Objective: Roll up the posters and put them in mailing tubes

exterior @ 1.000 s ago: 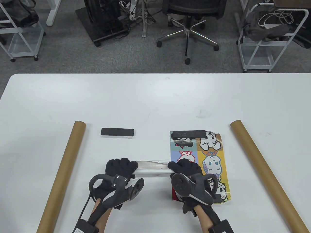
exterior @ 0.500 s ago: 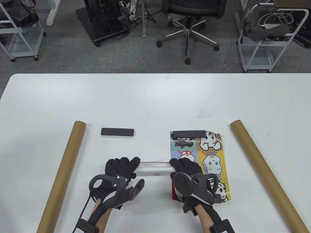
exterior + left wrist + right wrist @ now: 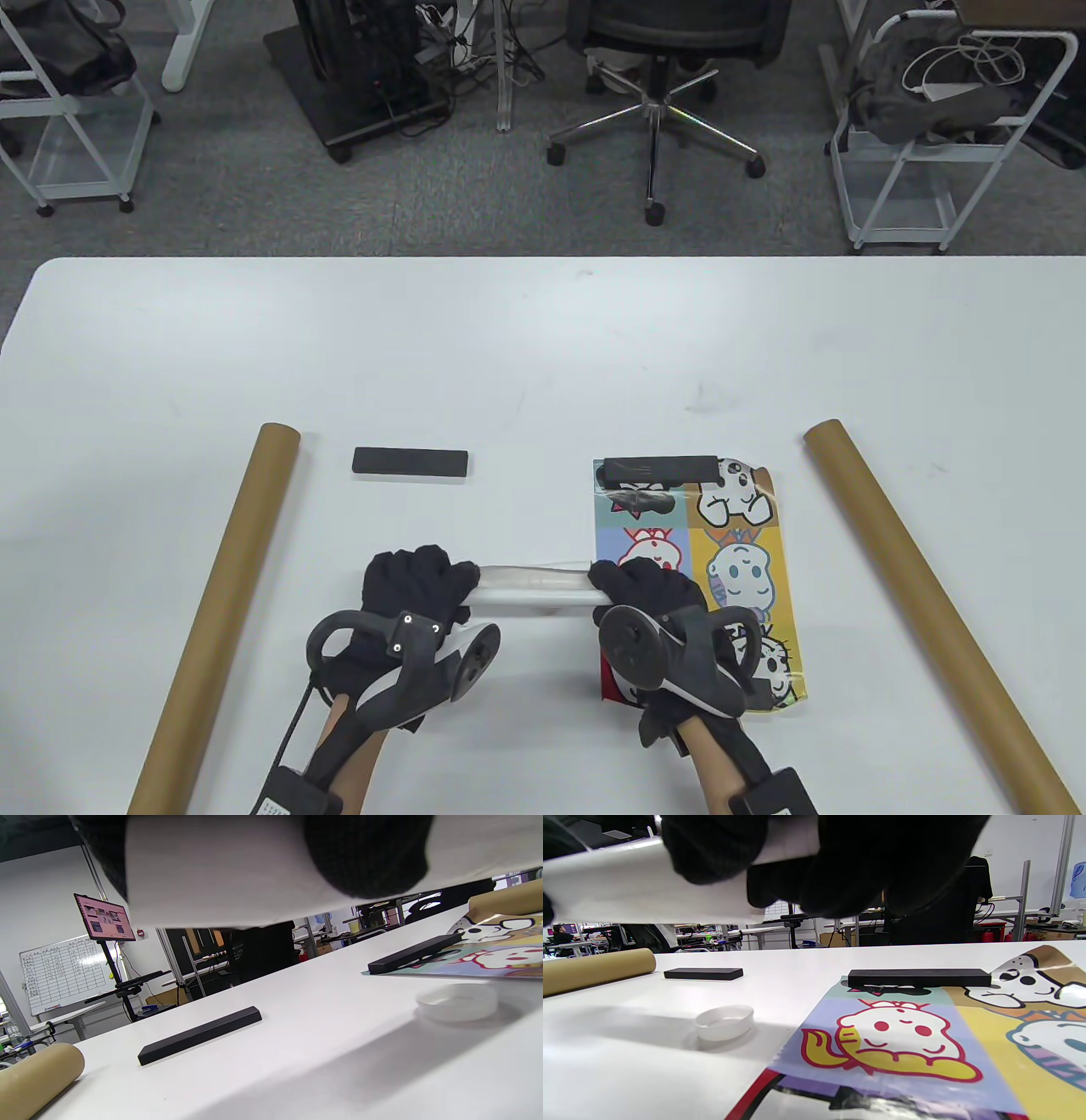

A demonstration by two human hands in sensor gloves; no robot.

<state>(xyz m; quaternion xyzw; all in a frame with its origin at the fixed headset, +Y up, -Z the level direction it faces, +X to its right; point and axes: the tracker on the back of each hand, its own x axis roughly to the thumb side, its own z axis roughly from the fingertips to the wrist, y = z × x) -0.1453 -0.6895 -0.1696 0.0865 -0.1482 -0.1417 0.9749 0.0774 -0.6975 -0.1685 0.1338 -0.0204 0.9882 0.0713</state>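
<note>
Both hands hold a rolled white poster (image 3: 533, 584) level, a little above the table. My left hand (image 3: 413, 586) grips its left end; my right hand (image 3: 646, 586) grips its right end. The roll fills the top of the left wrist view (image 3: 220, 870) and the right wrist view (image 3: 649, 887). A colourful cartoon poster (image 3: 730, 560) lies flat under my right hand, with a black bar (image 3: 657, 469) on its far edge. A brown mailing tube (image 3: 222, 603) lies at the left, another brown mailing tube (image 3: 925, 603) at the right.
A second black bar (image 3: 411, 463) lies on the bare table left of the flat poster. A small white cap (image 3: 724, 1021) sits on the table beneath the held roll. Chairs and carts stand beyond the table's far edge.
The left hand's fingers, briefly spread along the roll, have curled back around it. The roll looks tighter and has stayed in place.
</note>
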